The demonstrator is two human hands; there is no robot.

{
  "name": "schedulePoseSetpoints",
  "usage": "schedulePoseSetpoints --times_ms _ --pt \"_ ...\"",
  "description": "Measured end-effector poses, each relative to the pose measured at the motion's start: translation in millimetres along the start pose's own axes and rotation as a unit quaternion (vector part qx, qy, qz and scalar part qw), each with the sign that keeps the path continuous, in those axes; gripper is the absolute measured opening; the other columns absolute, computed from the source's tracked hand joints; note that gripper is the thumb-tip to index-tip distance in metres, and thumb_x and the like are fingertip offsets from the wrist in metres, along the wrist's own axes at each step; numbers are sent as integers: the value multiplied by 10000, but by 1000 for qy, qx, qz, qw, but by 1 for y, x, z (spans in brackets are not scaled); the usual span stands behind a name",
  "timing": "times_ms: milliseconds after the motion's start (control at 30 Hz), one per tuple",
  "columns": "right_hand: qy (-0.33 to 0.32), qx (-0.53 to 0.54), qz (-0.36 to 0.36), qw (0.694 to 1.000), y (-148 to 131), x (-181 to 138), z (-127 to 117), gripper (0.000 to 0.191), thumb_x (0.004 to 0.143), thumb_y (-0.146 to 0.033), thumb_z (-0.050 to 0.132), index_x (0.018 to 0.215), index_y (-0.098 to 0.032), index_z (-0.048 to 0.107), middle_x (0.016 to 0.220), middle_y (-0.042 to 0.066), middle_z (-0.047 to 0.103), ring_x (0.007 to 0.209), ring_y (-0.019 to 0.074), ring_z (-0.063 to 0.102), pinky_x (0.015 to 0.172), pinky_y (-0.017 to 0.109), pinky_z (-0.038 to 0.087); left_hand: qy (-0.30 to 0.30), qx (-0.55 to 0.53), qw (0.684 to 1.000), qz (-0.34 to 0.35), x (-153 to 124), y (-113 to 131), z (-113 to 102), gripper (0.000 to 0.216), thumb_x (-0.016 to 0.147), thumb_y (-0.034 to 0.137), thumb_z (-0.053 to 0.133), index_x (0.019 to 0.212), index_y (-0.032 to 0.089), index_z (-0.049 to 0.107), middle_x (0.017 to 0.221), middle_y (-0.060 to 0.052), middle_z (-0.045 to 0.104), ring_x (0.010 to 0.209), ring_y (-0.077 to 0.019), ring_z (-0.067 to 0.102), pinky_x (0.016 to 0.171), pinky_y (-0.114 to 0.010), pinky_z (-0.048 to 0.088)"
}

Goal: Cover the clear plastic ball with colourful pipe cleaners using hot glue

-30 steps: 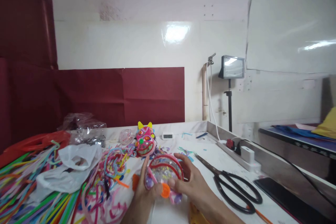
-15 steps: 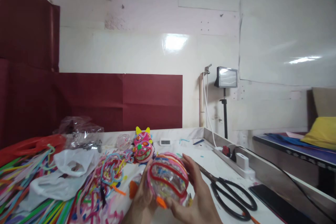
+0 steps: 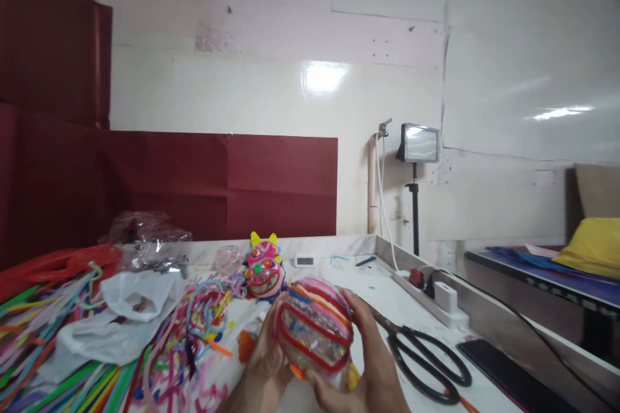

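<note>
A clear, rounded plastic shell [image 3: 314,330] trimmed with fuzzy pipe cleaners is between my hands, low in the middle of the view. A red pipe cleaner loop outlines its near face, and pink, white, orange and blue strips run across its top. My left hand [image 3: 264,361] is closed on its left side. On the right edge, my right hand [image 3: 372,352] grips it with the thumb below and the fingers behind. An orange tip shows under the shell. Behind it stands a finished-looking colourful animal-face figure [image 3: 264,269] with yellow ears.
Large black-handled scissors [image 3: 431,361] lie right of my hand, near a black phone [image 3: 508,371]. A power strip [image 3: 453,317] runs along the table's right edge. Loose pipe cleaners [image 3: 72,381], a white plastic bag [image 3: 138,300] and tangled scraps [image 3: 206,310] cover the left.
The shell has tilted slightly in my hands, showing more of the orange and pink strips on top. Both hands keep their hold.
</note>
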State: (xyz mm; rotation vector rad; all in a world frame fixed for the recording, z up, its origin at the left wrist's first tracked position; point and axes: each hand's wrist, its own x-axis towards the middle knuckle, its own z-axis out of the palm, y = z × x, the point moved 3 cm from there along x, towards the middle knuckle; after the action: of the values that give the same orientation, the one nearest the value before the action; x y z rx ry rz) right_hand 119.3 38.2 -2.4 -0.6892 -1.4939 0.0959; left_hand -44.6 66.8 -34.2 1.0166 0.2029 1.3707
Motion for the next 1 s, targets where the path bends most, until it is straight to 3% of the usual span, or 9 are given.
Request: schedulePoseSetpoints --times_ms 133,400,600,767,1000 --pt "-25 -10 -2 1000 0 0 -1 886 725 -475 772 1426 -208 301 1414 185 524 1323 422 504 1129 541 392 -33 12 999 4 0 -2 -3 731 662 475 867 1337 428 590 1447 -21 594 1327 -338 536 1061 -431 453" --pt "-2 23 42 999 3 -7 -1 954 651 -473 818 1429 -213 331 1416 162 523 1319 435 501 1127 529 397 -68 4 998 1 -3 -2 -4 726 674 410 873 1342 362 594 1402 -50 630 1344 -337 524 1113 -434 406" --pt "-22 93 138 986 4 -9 4 969 653 -427 797 1448 -212 287 1437 169 509 1333 393 504 1094 466 445 -54 -9 998 -25 -6 -3 -2 736 629 357 911 1309 341 630 1354 -48 668 1295 -336 568 1083 -437 434" --pt "-10 154 211 965 7 -6 13 1042 629 -502 816 1465 -205 268 1428 177 501 1328 364 516 1071 425 466 -69 -2 998 3 -3 0 12 626 648 389 895 1231 321 680 1264 -63 699 1228 -356 607 1082 -521 416" --pt "-1 187 264 946 3 -3 21 1073 566 -519 844 1432 -224 284 1401 182 506 1295 372 531 1030 447 487 -14 36 999 8 -5 1 19 515 629 420 907 1098 299 735 1050 -67 758 1166 -346 643 1046 -489 448"
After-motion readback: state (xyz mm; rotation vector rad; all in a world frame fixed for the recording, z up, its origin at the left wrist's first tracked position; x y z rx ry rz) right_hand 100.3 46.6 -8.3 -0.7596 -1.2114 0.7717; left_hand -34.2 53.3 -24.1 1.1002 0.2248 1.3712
